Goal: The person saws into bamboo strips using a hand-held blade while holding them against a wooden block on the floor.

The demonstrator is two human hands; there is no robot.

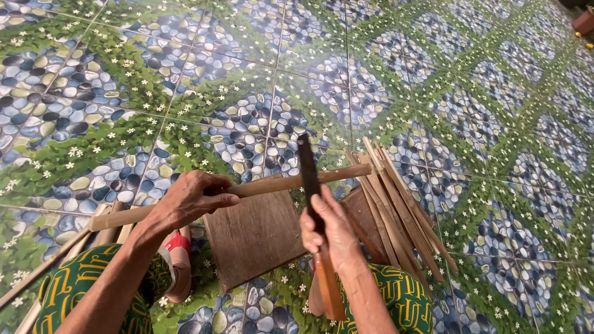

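Observation:
My left hand (185,201) grips a long bamboo stick (272,185) that lies across from lower left to upper right. My right hand (334,232) holds a knife with a dark blade (307,170) and an orange-brown wooden handle (329,284). The blade stands upright and meets the stick near its right part. Under both hands lies a brown wooden board (253,238) on the floor. My knees in green and yellow patterned cloth (86,281) show at the bottom.
A fan of split bamboo strips (402,210) leans to the right of the board. More strips (43,266) lie at the lower left. The floor is tile (247,74) printed with pebbles and green leaves. A red sandal strap (178,241) shows by my left leg.

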